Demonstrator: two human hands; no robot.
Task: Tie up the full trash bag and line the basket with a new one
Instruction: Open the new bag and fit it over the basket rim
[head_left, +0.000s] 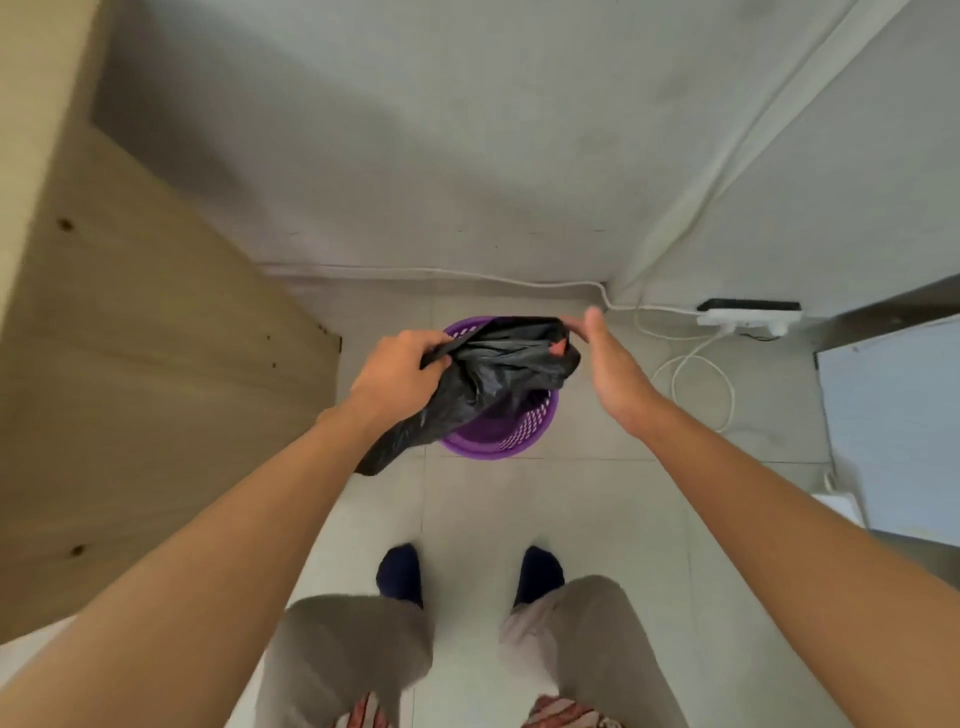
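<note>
A purple slotted basket (506, 441) stands on the tiled floor in front of my feet. Above it hangs a black trash bag (493, 374), stretched between both hands over the basket's mouth. My left hand (397, 371) grips the bag's left edge in a closed fist. My right hand (605, 358) pinches the bag's right edge with its fingertips, palm facing inward. The bag's lower end droops past the basket's left rim. The inside of the basket is mostly hidden by the bag.
A wooden cabinet side (130, 364) rises close on the left. A white power strip (748, 317) and looped white cable (701, 379) lie on the floor to the right, near the wall corner. A pale panel (893, 431) stands at the right.
</note>
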